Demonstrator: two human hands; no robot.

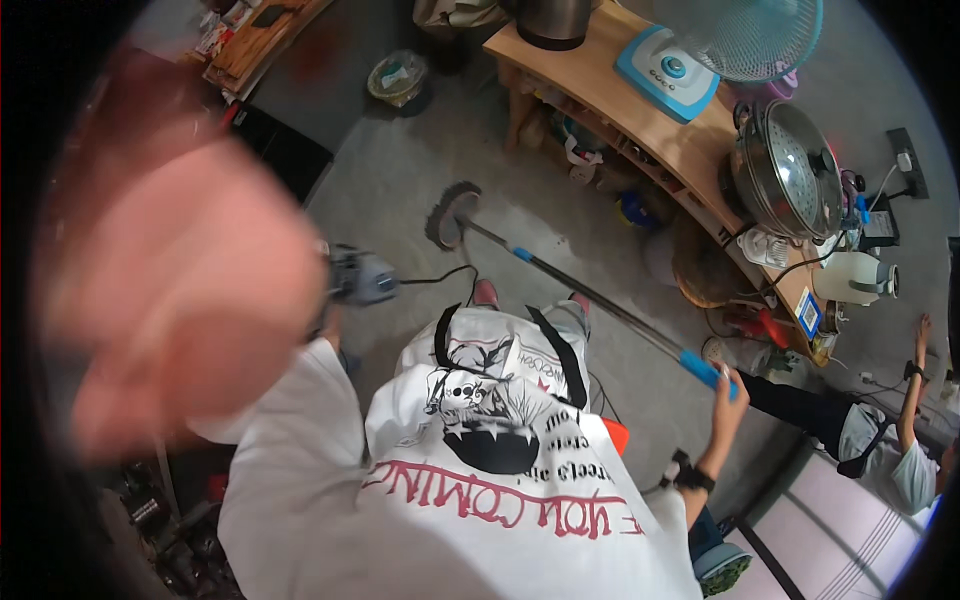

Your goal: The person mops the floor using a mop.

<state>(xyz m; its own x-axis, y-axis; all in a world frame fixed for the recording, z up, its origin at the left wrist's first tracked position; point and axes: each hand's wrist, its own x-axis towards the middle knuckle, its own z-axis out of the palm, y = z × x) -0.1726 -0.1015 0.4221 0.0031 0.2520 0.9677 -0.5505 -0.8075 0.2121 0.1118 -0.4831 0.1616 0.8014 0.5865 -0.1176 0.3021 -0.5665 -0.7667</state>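
Blue-gripped and grey-poled, the long-handled floor brush (600, 303) slants across the concrete floor (410, 165), bristled head at its far left end. The right hand (730, 398) grasps its near right end. The left hand (190, 290) looms blurred at left; its grip I cannot tell. Far right, a wooden table (610, 75) bears a fan (668, 72) and a lidded steamer pot (785, 165).

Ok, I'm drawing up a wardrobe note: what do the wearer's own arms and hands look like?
The white left sleeve is loose; a blurred shape beside it leaves unclear what the left hand wears. The right sleeve is white too, giving way to a bare forearm with a black band around it; the right hand looks gloveless.
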